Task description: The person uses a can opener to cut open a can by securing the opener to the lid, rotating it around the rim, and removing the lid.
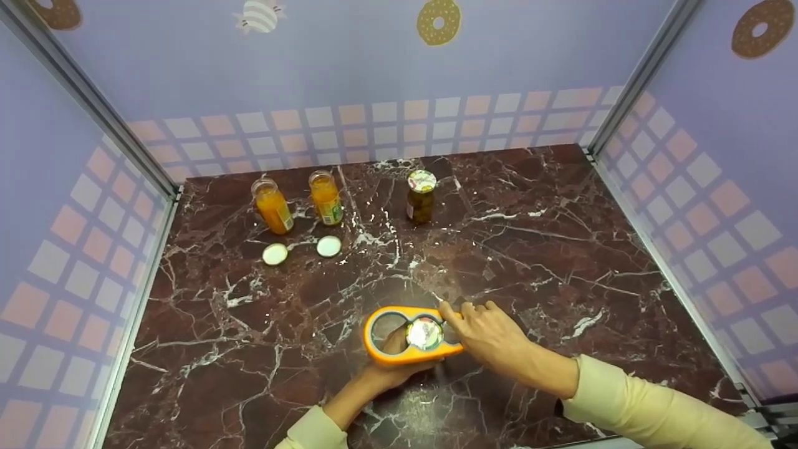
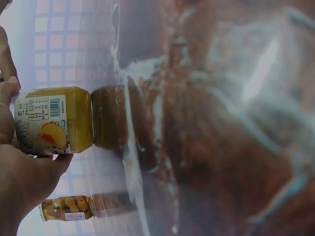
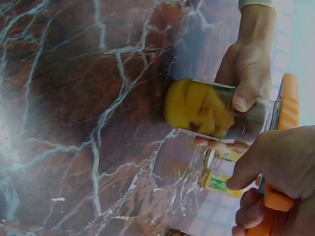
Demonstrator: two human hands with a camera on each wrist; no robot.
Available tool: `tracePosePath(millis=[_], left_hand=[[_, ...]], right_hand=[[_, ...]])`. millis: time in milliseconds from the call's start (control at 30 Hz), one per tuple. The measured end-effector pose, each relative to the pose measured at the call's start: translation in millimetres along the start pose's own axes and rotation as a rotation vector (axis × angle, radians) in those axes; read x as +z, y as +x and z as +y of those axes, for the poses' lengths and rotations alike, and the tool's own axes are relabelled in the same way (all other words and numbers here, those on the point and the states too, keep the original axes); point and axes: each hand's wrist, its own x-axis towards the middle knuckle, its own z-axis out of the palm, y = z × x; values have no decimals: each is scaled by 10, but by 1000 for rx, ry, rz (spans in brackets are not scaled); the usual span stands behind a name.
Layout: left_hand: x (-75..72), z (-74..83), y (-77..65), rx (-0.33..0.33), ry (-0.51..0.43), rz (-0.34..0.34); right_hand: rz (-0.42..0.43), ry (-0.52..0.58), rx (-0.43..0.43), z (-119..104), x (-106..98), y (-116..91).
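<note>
Clear glass stands between your hands: the upright, squat glass jar of yellow fruit pieces [image 2: 78, 120], its base on the dark red, white-veined marble-patterned table [image 1: 561, 299]. Your left hand [image 1: 386, 374] is wrapped round its side, thumb and fingers on opposite faces; hold it firmly there so the glass does not spin. Your right hand [image 1: 492, 337] is curled around the handle end of the orange, grey-lined, two-ringed opener [image 1: 396, 359]. The smaller ring surrounds the shiny patterned round lid [image 1: 424, 334], while the larger one sits unused to its left.

The step in hand looks like gripping that lid for a turn. Keep the ring level and seated on the lid's rim, squeeze before twisting, and turn smoothly; a tilted ring could slip, and a hard jerk could tip the jar.

Farther off, two pale round lids [image 1: 275, 254] lie well clear of your elbows. Behind them stand two tall glass jars with orange contents [image 1: 326, 202]; to their right is a dark-filled glass jar with a patterned lid [image 1: 422, 202].
</note>
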Motion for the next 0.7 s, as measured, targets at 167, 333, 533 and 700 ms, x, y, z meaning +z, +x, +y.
tracePosePath(millis=[167,333,533,700], left_hand=[[4,10,3,34,10,19],[-16,111,-24,100,53,54],[-111,259,-42,253,84,-38],[-158,254,-37,312,98,-79]], right_hand=[[-16,56,19,28,10,2],[-52,126,23,44,9,-12],[-59,133,-37,74,20,-14],[-52,151,-76,117,40,6]])
